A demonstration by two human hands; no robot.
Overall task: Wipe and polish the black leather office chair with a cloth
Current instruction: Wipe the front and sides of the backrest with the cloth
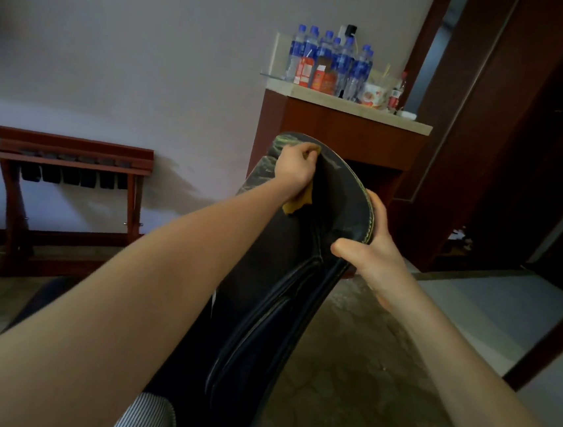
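The chair [255,331] back rises between my arms, its seat and base cut off. My left hand [294,170] clenches the yellow cloth [296,205] near its top, hiding most of the cloth. My right hand [369,252] grips its right edge. Water bottles [342,64] crowd the cabinet [349,134] behind.

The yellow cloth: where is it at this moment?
In the head view, the cloth is near the centre, gripped in the left hand against the upper part of the chair, left of the right hand holding the chair's edge.
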